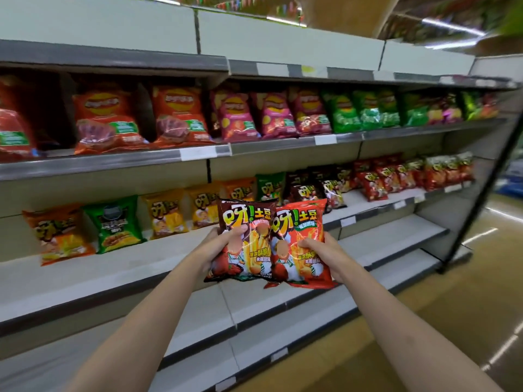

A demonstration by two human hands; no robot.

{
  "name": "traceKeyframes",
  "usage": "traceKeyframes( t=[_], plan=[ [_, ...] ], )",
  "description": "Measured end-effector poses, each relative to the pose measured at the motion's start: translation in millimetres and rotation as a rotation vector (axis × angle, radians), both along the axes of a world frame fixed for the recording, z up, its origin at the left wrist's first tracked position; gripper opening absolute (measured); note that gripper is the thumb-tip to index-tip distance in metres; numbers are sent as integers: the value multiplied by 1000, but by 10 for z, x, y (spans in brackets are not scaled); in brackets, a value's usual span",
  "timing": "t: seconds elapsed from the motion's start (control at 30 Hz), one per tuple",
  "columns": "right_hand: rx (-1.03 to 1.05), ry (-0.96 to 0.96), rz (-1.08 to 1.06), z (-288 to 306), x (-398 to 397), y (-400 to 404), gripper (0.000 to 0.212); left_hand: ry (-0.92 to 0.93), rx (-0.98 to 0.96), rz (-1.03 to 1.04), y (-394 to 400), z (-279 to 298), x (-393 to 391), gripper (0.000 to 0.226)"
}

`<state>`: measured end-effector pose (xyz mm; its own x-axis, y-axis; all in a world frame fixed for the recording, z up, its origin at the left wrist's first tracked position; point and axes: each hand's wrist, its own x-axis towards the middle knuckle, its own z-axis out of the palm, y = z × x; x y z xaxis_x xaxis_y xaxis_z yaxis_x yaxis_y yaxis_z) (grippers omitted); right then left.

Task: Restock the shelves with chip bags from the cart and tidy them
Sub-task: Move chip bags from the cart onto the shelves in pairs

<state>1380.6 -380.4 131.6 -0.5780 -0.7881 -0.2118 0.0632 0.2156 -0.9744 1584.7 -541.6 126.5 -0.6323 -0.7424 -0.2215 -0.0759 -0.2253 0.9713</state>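
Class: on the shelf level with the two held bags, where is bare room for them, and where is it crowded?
Bare shelf board lies in front of the yellow bags, and between the dark bags and red bags. Further right, the red bags are crowded.

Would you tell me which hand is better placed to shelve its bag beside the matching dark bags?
Left, probably: the left hand holds the dark brown bag, matching the dark bags on the shelf just above.
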Motion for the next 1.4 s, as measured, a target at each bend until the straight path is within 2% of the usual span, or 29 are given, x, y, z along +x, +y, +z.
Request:
traceKeyframes(
  t=[0.17,0.3,0.4,0.57,0.7,0.83,1.03,1.27,1.4],
  plan=[
    [32,18,-75,-36,-698,-91,59,54,-24,-94,-228,-60,-871,84],
    [69,37,-137,-35,-1240,-217,49,52,12,-139,-440,-173,-1560,71],
    [78,32,-187,-64,-1593,-300,43,33,15,-206,-621,-190,-2007,87],
    [109,-6,-289,-169,-2097,-354,57,3,-2,-310,-881,-229,-2667,111],
    [125,-12,-323,-223,-2466,-324,61,1,8,-359,-882,-346,-3119,92],
    [122,-17,-348,-285,-2863,-284,63,-5,-7,-360,-841,-407,-3549,86],
    [92,-42,-345,-352,-3629,-190,62,-58,-5,-286,-820,-455,-4241,121],
    [91,-25,-264,-323,-4763,83,54,-108,78,-179,-868,-1076,-5411,112],
    [104,6,-247,-249,-5458,286,53,-47,84,-168,-284,-677,-5932,102]
  ],
)
